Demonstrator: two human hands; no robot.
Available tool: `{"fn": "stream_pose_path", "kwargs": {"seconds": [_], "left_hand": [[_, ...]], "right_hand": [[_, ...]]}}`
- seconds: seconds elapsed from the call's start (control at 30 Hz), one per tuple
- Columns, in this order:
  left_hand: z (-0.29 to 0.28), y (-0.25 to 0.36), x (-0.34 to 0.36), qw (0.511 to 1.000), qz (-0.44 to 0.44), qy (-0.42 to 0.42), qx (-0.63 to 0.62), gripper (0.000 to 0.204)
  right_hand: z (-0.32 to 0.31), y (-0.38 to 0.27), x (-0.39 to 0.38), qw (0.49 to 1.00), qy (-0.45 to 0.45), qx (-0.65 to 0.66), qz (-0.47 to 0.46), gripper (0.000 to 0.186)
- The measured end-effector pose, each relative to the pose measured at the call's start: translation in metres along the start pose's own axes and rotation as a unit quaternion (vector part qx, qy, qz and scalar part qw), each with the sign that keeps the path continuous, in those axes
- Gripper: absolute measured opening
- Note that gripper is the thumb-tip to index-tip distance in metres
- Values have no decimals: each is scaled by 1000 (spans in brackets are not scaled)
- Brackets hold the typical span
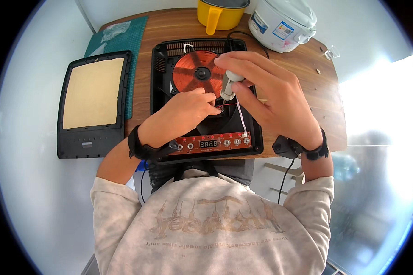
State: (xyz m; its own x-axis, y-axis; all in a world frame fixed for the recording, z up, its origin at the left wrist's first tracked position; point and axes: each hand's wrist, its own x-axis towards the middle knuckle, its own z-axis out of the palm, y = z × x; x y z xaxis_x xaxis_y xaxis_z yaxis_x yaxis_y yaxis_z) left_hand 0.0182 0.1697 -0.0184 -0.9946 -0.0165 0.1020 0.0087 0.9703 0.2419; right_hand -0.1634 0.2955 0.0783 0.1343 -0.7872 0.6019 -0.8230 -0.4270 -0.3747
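Note:
An opened induction cooker [257,137] lies in front of me, its black housing showing a round copper coil [188,68] and a red control board [209,143] along the near edge. My right hand [273,87] grips a grey and white screwdriver [228,85], held nearly upright with its shaft pointing down into the housing beside the coil. Close to the screwdriver tip, my left hand [183,110] has its fingers pinched together; what they hold, if anything, is hidden. A whitish cable [241,114] and thin red wires run by the tip.
The cooker's detached top cover [94,105] lies at the left, partly over a green cutting mat [135,50]. At the back stand a yellow pot [220,16] and a white rice cooker [282,25]. Small loose parts and a clear cup [331,52] lie on the wooden table [323,98] at right.

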Motion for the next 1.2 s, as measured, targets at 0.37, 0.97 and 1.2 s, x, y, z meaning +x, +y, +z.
{"fn": "stream_pose_path", "kwargs": {"seconds": [0.37,0.97,1.2], "left_hand": [[-5,2,0,1000,-12,-6,-18,44],[-3,1,-1,1000,-9,1,-29,38],[-2,-2,1,999,-15,-14,-49,38]], "right_hand": [[-5,2,7,999,-28,-21,-3,27],[4,-3,11,998,-6,-19,63,26],[-3,6,13,998,-29,14,50,25]]}}
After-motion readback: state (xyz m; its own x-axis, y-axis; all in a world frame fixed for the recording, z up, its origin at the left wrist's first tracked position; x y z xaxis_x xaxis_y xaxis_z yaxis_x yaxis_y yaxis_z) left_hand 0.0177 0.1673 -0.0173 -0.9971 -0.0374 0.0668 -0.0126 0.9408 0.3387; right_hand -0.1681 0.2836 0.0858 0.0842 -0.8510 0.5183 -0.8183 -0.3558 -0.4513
